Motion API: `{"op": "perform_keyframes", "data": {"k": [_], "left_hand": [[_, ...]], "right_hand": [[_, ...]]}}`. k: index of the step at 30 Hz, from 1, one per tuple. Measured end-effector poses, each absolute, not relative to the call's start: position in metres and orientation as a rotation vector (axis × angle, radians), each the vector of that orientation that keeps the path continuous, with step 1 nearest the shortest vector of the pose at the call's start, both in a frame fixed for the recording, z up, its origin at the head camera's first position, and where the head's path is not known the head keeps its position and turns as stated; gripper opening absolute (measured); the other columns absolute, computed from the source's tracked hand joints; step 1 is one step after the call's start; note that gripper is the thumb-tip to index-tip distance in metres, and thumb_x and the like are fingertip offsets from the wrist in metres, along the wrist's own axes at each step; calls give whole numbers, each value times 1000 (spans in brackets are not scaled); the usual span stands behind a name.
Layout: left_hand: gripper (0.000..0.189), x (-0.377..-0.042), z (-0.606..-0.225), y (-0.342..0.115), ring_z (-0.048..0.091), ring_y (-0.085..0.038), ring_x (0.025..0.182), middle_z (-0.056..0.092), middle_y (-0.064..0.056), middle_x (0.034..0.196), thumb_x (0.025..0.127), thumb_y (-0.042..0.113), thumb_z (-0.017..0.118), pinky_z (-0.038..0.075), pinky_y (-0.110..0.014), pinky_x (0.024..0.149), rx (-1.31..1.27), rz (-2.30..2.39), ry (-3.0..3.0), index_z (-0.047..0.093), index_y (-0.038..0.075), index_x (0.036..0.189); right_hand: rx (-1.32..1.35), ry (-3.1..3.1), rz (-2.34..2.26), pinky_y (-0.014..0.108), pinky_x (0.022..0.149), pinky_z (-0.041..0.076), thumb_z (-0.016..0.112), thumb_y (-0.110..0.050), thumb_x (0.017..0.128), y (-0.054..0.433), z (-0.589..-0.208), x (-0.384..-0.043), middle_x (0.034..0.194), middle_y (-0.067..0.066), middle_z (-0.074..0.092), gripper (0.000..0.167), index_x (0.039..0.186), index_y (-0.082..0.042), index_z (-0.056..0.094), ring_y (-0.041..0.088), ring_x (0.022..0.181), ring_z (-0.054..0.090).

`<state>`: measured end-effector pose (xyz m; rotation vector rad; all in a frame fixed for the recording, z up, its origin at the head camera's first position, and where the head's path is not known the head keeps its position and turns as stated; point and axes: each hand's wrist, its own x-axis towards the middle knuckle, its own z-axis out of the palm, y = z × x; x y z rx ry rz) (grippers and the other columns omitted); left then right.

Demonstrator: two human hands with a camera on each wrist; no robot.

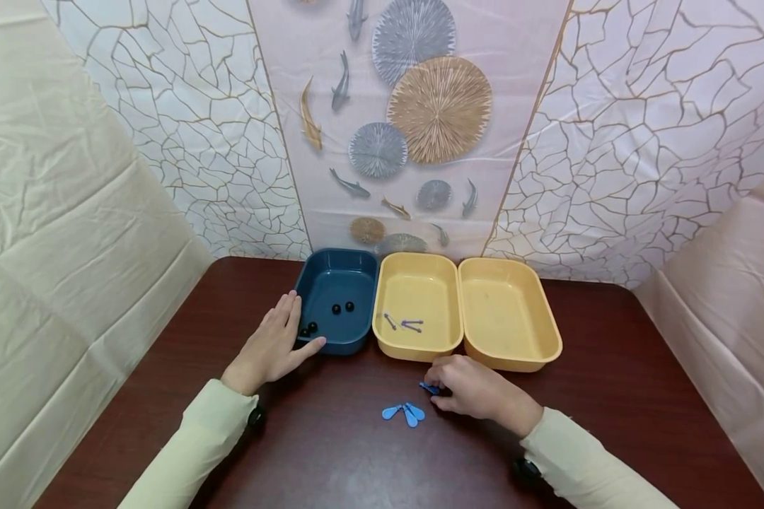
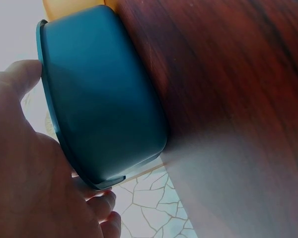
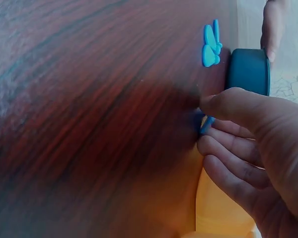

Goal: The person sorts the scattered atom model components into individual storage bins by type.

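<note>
My left hand (image 1: 274, 346) rests with straight fingers on the near left rim of the dark blue tray (image 1: 339, 349). In the left wrist view its thumb touches the rim of that tray (image 2: 99, 94). Near the front of the yellow trays, my right hand (image 1: 474, 389) pinches a small blue teardrop-shaped piece (image 1: 428, 388) low over the table. The right wrist view shows this blue piece (image 3: 206, 125) between thumb and fingers, partly hidden by them. Several similar light blue teardrop-shaped pieces (image 1: 411, 416) lie fanned out on the table, left of and nearer than the right hand.
Several black balls (image 1: 337, 309) sit in the dark blue tray. In the middle yellow tray (image 1: 418, 265) lie a few small purple sticks (image 1: 412, 325). A second yellow tray (image 1: 508, 304) stands against its right side. The dark brown table (image 1: 331, 466) ends at a patterned cloth backdrop (image 1: 420, 177).
</note>
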<state>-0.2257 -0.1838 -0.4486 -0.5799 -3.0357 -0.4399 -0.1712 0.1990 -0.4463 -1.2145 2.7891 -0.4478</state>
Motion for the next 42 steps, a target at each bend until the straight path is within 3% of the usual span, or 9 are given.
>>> {"op": "perform_keyframes", "data": {"k": [5, 12, 27, 42], "left_hand": [[102, -226, -447, -184, 15, -46, 164, 13, -26, 176, 102, 63, 53, 21, -62, 131, -576, -438, -3035, 15, -8, 166], [102, -226, -449, -184, 15, -46, 164, 14, -26, 176, 102, 63, 53, 22, -62, 131, -576, -443, -3035, 15, -8, 166], [101, -224, -450, -183, 16, -47, 163, 14, -26, 176, 102, 62, 54, 23, -63, 130, -570, -450, -3031, 16, -7, 166], [101, -223, -448, -183, 17, -47, 163, 15, -27, 175, 102, 61, 54, 22, -63, 130, -572, -448, -3028, 18, -8, 165]], "right_hand": [[-1222, 2796, -443, 16, 64, 46, 82, -8, 90, 197, -446, -173, 83, -2, 64, 6, 92, -10, 76, 2, 73, 53], [-1237, 2825, -409, 16, 59, 39, 80, -8, 86, 194, -448, -173, 75, -5, 57, 12, 82, -14, 71, 1, 67, 44], [-1254, 2855, -440, 16, 65, 51, 77, -3, 84, 198, -447, -170, 83, -3, 70, 11, 88, -12, 76, 1, 74, 58], [-1282, 2938, -520, 13, 59, 44, 79, 2, 80, 227, -405, -159, 72, -9, 57, 17, 83, -14, 73, -2, 68, 48]]}}
